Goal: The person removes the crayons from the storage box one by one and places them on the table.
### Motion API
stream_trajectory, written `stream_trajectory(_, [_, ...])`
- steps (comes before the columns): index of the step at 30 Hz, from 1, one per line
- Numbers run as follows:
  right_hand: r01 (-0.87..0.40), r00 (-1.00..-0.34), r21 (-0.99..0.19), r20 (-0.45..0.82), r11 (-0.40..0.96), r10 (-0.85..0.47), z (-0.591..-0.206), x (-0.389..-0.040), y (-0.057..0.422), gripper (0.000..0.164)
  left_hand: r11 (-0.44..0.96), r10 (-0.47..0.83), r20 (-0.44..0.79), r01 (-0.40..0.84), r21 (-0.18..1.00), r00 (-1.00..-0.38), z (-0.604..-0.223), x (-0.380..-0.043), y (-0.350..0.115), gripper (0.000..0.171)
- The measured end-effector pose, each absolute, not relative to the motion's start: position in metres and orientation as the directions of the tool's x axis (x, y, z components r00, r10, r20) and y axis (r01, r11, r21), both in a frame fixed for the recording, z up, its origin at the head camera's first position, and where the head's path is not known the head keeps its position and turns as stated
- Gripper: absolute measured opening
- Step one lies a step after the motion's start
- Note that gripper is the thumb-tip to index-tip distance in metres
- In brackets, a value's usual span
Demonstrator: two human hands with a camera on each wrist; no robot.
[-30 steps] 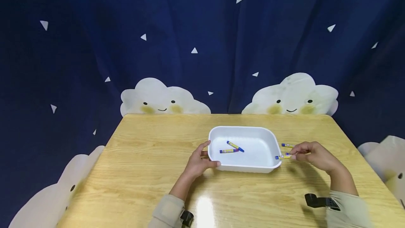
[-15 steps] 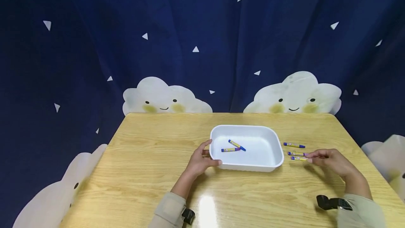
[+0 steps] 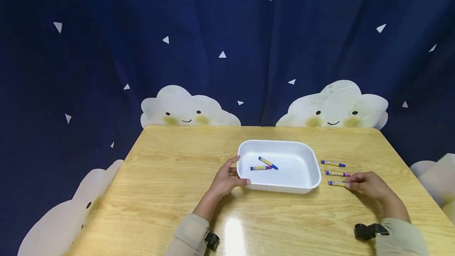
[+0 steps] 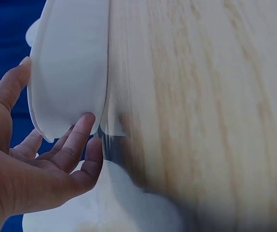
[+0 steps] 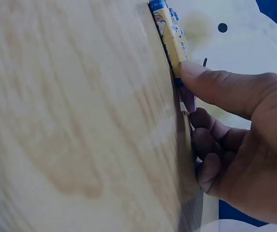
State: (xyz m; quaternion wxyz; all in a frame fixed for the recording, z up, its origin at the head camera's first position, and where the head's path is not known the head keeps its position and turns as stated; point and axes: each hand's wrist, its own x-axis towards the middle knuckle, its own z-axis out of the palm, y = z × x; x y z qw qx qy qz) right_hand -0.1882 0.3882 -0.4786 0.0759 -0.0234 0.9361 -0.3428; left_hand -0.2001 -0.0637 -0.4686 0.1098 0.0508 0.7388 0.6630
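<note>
My left hand (image 3: 224,181) grips the white tray (image 3: 298,168) at its 8-9 o'clock end, thumb on the near rim, forefinger farther up the side. Tray sits on the wood table (image 3: 177,157); inside, toward 9 o'clock, the blue-tipped crayon (image 3: 267,162) and the purplish-tipped crayon (image 3: 260,168) meet near their tips. Three more lie on the table off the tray's 3 o'clock end, stacked as a column of rows: far crayon (image 3: 332,163), middle crayon (image 3: 335,173), near crayon (image 3: 335,183). My right hand (image 3: 371,188) pinches the near crayon by its 3 o'clock end, other fingers curled. Tip of that one is hidden in the head view. Navy curtain (image 3: 199,19) at 12.
</note>
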Motion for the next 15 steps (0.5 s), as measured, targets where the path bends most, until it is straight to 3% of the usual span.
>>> stream_trajectory(7, [0.020, -0.986, -0.663, -0.137, 0.748, -0.095, -0.463, -0.182, 0.380, 0.036, 0.125, 0.222, -0.107, -0.080, 0.989, -0.969, -0.466, -0.198, -0.065, 0.086])
stream_trajectory(15, [-0.098, -0.983, -0.751, -0.029, 0.653, -0.182, -0.428, -0.185, 0.348, 0.043, 0.132, 0.215, -0.095, -0.068, 0.989, -0.972, -0.465, -0.198, -0.065, 0.086])
